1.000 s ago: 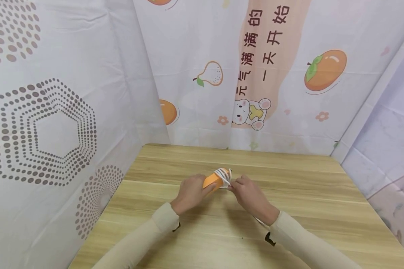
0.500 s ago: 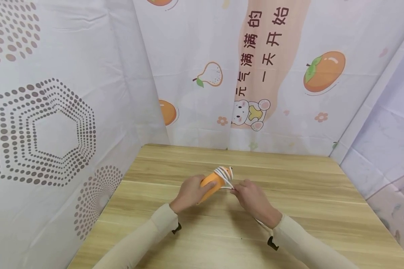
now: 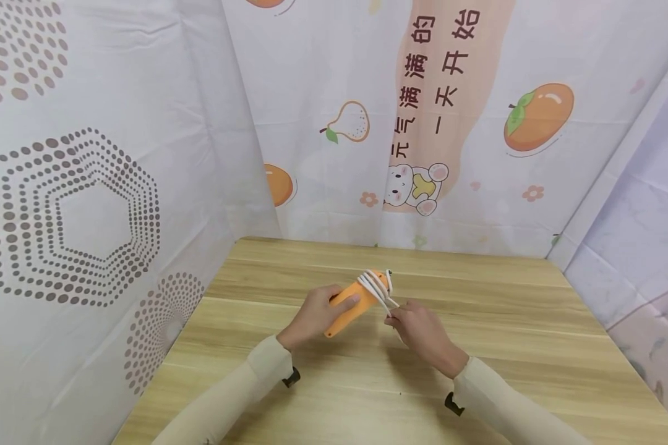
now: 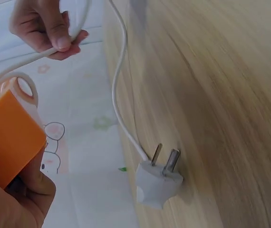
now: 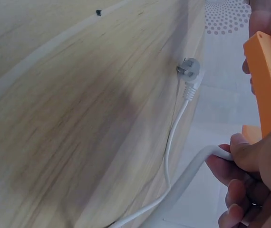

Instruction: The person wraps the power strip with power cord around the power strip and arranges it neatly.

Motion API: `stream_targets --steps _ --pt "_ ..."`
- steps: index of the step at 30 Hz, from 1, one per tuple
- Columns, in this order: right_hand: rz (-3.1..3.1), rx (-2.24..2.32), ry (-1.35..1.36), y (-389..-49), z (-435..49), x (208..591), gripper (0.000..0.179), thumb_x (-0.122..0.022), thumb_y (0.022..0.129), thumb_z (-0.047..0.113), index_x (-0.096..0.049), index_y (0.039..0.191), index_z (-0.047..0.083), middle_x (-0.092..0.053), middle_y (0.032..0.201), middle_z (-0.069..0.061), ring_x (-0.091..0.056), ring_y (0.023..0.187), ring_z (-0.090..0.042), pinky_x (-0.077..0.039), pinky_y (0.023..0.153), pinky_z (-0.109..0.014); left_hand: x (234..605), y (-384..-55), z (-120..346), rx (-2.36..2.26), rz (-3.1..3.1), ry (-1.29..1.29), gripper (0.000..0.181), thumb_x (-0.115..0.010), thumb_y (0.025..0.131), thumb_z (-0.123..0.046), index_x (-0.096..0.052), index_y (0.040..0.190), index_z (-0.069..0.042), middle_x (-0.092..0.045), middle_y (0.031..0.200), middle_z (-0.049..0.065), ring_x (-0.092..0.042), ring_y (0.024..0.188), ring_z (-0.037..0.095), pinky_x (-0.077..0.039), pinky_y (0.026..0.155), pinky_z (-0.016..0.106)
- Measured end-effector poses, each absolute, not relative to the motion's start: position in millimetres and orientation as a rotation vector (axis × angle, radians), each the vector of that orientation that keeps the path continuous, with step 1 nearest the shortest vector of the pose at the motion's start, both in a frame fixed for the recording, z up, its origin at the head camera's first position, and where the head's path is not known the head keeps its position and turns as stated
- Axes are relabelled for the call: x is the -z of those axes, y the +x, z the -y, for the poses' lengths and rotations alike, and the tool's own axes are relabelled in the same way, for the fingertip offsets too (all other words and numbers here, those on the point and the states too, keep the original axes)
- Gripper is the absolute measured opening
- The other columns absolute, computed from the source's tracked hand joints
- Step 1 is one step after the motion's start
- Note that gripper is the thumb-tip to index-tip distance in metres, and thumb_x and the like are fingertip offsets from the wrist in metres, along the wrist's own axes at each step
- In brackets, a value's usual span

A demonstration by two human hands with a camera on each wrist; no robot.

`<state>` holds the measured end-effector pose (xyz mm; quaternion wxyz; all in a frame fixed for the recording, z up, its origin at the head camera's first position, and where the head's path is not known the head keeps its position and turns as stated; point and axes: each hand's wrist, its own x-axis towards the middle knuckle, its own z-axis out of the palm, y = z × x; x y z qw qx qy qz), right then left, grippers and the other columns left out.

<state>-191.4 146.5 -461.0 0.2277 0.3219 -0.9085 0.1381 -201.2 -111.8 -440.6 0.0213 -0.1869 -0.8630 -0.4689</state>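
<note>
My left hand (image 3: 312, 314) grips the near part of an orange power strip (image 3: 345, 317), its thumb lying along the top face. Several turns of white power cord (image 3: 374, 287) wrap the strip's far end. My right hand (image 3: 423, 334), just to the right, pinches the cord's running length between thumb and fingers. In the left wrist view the cord passes from the strip's end to the right fingers (image 4: 63, 43). The cord's free end carries a white plug (image 4: 158, 184) with bare metal prongs, lying on the table. The strip's underside is hidden.
The wood-grain table (image 3: 479, 296) runs back to a printed white curtain (image 3: 323, 204). Another patterned curtain (image 3: 200, 154) stands along the left side. A small dark speck (image 5: 99, 13) marks the tabletop in the right wrist view.
The left hand has turned the power strip, showing more of its flat face, and its wrapped end has moved slightly up and right. The right hand has shifted a little right with the cord.
</note>
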Motion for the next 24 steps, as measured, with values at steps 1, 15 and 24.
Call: stream_targets --steps 1,15,24 --pt "2.501 -0.379 0.885 -192 -147 461 0.012 -0.085 0.085 0.017 -0.075 0.082 0.012 -0.06 0.066 0.008 -0.041 0.059 -0.008 -0.035 0.049 -0.021 440 -201 112 1.467 2.678 -0.582 0.042 -0.062 0.098 -0.058 -0.069 0.092 -0.018 -0.06 0.073 -0.002 -0.055 0.059 0.011 -0.047 0.052 0.029" --pt "2.529 -0.424 0.884 -193 -146 461 0.012 -0.086 0.084 0.017 -0.074 0.082 0.013 -0.059 0.065 0.008 -0.04 0.059 -0.007 -0.035 0.048 -0.021 441 -199 117 1.665 2.678 -0.67 0.04 -0.066 0.097 -0.056 -0.073 0.097 -0.017 -0.067 0.08 -0.001 -0.06 0.064 0.013 -0.052 0.056 0.031" --pt "2.512 -0.435 0.905 -196 -147 463 0.014 -0.086 0.083 0.014 -0.075 0.091 0.013 -0.07 0.08 0.001 -0.064 0.071 -0.016 -0.051 0.056 -0.03 440 -201 122 1.749 2.688 -0.803 0.029 -0.067 0.099 -0.049 -0.077 0.103 -0.022 -0.069 0.09 -0.001 -0.063 0.076 0.015 -0.054 0.064 0.032"
